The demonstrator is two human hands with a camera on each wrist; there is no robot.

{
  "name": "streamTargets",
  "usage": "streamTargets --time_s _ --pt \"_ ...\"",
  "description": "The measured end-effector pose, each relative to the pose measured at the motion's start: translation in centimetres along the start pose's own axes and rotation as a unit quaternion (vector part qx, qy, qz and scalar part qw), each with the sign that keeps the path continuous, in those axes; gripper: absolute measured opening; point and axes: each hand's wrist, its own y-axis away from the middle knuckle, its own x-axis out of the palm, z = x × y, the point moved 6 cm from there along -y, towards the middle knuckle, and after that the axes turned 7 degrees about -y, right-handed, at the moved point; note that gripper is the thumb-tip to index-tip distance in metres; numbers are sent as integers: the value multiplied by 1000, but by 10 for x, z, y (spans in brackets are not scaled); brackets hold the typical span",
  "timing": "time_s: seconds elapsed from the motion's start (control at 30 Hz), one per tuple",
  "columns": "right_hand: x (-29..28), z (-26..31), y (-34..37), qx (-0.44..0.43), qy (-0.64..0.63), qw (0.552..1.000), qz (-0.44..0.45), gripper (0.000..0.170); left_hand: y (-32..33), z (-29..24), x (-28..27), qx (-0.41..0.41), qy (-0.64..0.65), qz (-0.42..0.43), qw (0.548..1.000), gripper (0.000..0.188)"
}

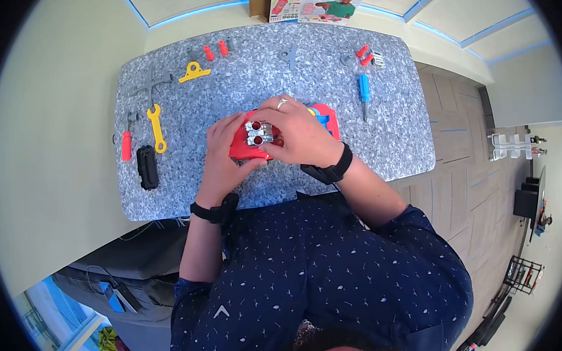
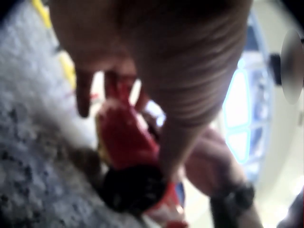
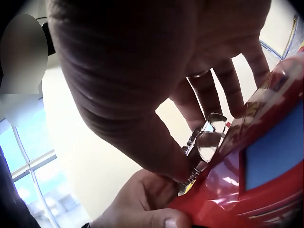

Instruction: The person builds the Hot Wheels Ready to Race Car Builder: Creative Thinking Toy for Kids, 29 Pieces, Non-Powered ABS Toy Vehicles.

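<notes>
A red toy car (image 1: 241, 151) lies on the speckled table under both hands, a black wheel (image 2: 133, 187) showing at its side in the left wrist view. My left hand (image 1: 221, 158) grips the car's left end, fingers along the far side and thumb along the near side. A shiny chrome toy engine (image 1: 259, 133) with two round openings sits over the car's top. My right hand (image 1: 304, 135), a ring on one finger, pinches this engine between thumb and fingers. In the right wrist view the engine (image 3: 209, 142) is right at the car's red body, beside a blue window (image 3: 275, 156).
Left on the table (image 1: 187, 199) are a yellow wrench (image 1: 156, 128), a grey cross-shaped piece (image 1: 151, 85), a yellow piece (image 1: 193, 72), a red-handled tool (image 1: 126, 146) and a black part (image 1: 147, 167). A blue screwdriver (image 1: 364, 93) lies right; a box (image 1: 313, 2) stands behind.
</notes>
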Motion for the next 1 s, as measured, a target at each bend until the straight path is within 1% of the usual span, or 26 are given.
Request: streamTargets --time_s 0.1,0.23,0.3,0.4,0.47,0.53,0.6,0.7,0.8,0.9,0.93,1.0 --pt "10 0 -2 -4 22 1000 19 51 2 2 1 5 0 0 1000 108" --pt "7 -2 0 -6 6 1000 12 55 2 3 0 10 7 2 1000 107" --pt "-7 3 2 -1 -25 1000 0 55 1 2 0 17 9 3 1000 106" --pt "-49 -12 15 20 -31 997 -63 53 2 -1 -3 28 5 -2 1000 105" --pt "-91 -41 32 83 21 988 -128 49 1 -4 -5 37 -8 -6 999 103" --pt "-135 -84 54 206 79 954 -205 46 0 -9 -6 44 -11 1 999 100" --pt "-178 -143 78 263 137 921 -251 47 -1 -11 -4 50 -16 5 999 96" --pt "-217 -211 98 294 197 907 -230 52 1 -7 1 51 -20 5 998 91" --pt "-229 -248 97 262 207 922 -197 59 0 -6 3 44 -13 8 999 87" --pt "-228 -284 95 182 288 931 -131 65 1 -6 3 44 -16 9 999 86" --pt "-227 -285 93 207 255 936 -130 62 0 -6 3 45 -14 9 999 86" --pt "-229 -288 91 218 225 942 -117 56 0 -7 3 45 -13 10 999 86"
